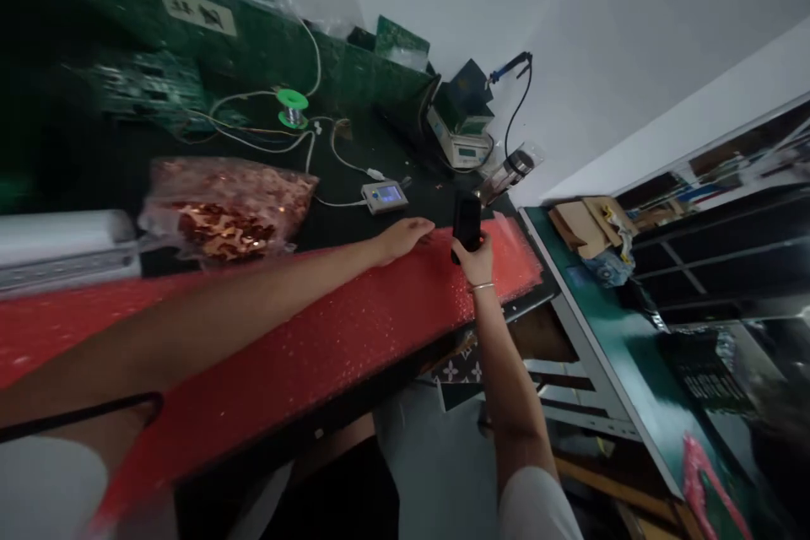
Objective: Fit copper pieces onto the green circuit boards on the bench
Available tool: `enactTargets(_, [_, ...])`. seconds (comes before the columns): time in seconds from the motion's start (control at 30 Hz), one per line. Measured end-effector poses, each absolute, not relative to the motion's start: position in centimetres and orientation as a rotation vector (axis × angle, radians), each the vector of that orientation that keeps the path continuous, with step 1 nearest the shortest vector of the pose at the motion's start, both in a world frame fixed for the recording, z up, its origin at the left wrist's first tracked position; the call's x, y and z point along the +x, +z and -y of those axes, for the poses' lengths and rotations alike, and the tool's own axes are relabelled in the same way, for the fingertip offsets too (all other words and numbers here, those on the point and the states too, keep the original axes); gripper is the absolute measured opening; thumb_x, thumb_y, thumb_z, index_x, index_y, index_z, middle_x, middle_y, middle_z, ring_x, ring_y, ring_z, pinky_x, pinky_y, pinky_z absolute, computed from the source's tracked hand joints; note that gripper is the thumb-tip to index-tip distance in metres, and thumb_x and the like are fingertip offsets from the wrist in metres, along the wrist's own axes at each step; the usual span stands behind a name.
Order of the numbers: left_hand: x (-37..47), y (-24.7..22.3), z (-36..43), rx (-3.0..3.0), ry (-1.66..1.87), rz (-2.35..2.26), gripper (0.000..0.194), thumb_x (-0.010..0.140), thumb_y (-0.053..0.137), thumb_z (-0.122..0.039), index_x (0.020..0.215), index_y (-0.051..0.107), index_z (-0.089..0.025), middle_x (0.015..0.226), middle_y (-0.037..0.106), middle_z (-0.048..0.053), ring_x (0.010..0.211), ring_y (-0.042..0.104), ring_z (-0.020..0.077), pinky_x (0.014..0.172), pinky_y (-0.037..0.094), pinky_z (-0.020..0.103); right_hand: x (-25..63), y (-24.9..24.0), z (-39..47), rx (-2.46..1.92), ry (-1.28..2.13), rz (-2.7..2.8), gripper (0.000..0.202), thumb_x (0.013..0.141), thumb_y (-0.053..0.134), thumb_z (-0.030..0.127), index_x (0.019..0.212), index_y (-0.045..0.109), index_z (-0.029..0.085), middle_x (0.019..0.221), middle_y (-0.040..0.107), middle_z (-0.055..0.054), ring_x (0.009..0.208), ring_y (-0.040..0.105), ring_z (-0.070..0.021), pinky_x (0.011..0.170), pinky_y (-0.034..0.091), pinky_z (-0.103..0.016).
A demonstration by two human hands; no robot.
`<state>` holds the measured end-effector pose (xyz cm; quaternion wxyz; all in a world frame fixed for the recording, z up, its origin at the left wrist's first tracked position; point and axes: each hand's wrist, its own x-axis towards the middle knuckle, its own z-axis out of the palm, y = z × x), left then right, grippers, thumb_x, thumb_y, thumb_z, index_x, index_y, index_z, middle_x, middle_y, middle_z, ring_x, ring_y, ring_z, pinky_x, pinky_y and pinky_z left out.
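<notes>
My right hand (477, 257), with a thin bangle at the wrist, grips a black phone (467, 218) upright over the right part of a red mat (380, 316). Stretched out over the mat's far edge, my left hand (408, 238) holds nothing, its fingers extended. Just beyond it lies a small white device with a lit screen (386, 197) and a white cable. A clear bag of copper-coloured parts (231, 207) sits left of that hand. Behind the phone stands a clear bottle (506, 173) with a dark band.
A solder spool (292, 110) with a green rim and loose cables lie at the back. Circuit boards (148, 84) are at the far left. A white unit with a display (465, 150) carries dark boxes. To the right, a green bench (607, 329) holds an open cardboard box (582, 228).
</notes>
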<state>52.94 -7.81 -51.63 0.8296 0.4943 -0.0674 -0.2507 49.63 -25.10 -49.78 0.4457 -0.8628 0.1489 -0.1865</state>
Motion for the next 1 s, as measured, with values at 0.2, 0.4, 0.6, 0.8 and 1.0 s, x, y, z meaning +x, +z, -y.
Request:
enactTargets(0.2, [53.8, -53.6, 8.4, 0.953, -0.507, 0.199, 0.027, 0.09, 0.062, -0.035, 0.109, 0.066, -0.016, 0.112, 0.071, 0.009, 0.111, 0.063, 0.0225, 0.103, 0.046, 0.04, 48.0, -52.5, 24.5, -2.39, -0.57, -0.074, 0.088, 0.061, 0.079, 0.062, 0.127, 0.046, 0.013, 0.123, 0.057, -0.018, 0.114, 0.056, -0.0283, 0.096, 0.049, -0.042])
enactTargets(0.4, [54.0, -53.2, 8.2, 0.932, -0.492, 0.124, 0.029, 0.09, 0.053, -0.015, 0.117, 0.063, -0.015, 0.115, 0.07, 0.009, 0.118, 0.061, 0.0241, 0.107, 0.044, 0.044, 46.2, -51.4, 25.4, -2.254, -0.318, 0.042, 0.059, 0.084, 0.063, 0.056, 0.128, 0.049, 0.02, 0.095, 0.062, -0.006, 0.083, 0.061, -0.0184, 0.077, 0.054, -0.035])
enactTargets(0.6, [53.9, -52.7, 8.3, 0.884, -0.545, 0.085, 0.024, 0.09, 0.053, -0.013, 0.111, 0.063, -0.015, 0.11, 0.071, 0.008, 0.103, 0.067, 0.0225, 0.1, 0.049, 0.043, 46.0, -50.2, 26.2, -2.662, -0.688, 0.434, 0.038, 0.092, 0.053, 0.05, 0.116, 0.069, 0.026, 0.139, 0.041, -0.012, 0.132, 0.039, -0.0319, 0.106, 0.036, -0.054])
enactTargets(0.8, [53.9, -53.3, 8.3, 0.846, -0.504, 0.103, 0.022, 0.086, 0.06, -0.014, 0.107, 0.065, -0.015, 0.106, 0.071, 0.009, 0.104, 0.066, 0.022, 0.099, 0.048, 0.04, 48.2, -50.2, 26.4, -2.63, -0.899, 0.27, 0.05, 0.101, 0.033, 0.046, 0.138, 0.054, 0.02, 0.133, 0.045, -0.017, 0.127, 0.044, -0.0286, 0.104, 0.039, -0.052])
enactTargets(1.0, [54.1, -53.5, 8.4, 0.891, -0.469, 0.115, 0.018, 0.086, 0.059, -0.013, 0.103, 0.065, -0.015, 0.099, 0.071, 0.007, 0.099, 0.065, 0.0201, 0.095, 0.05, 0.037, 45.8, -50.2, 25.0, -2.776, -0.774, 0.445, 0.044, 0.102, 0.032, 0.042, 0.136, 0.056, 0.027, 0.132, 0.046, -0.012, 0.125, 0.045, -0.0273, 0.102, 0.04, -0.051])
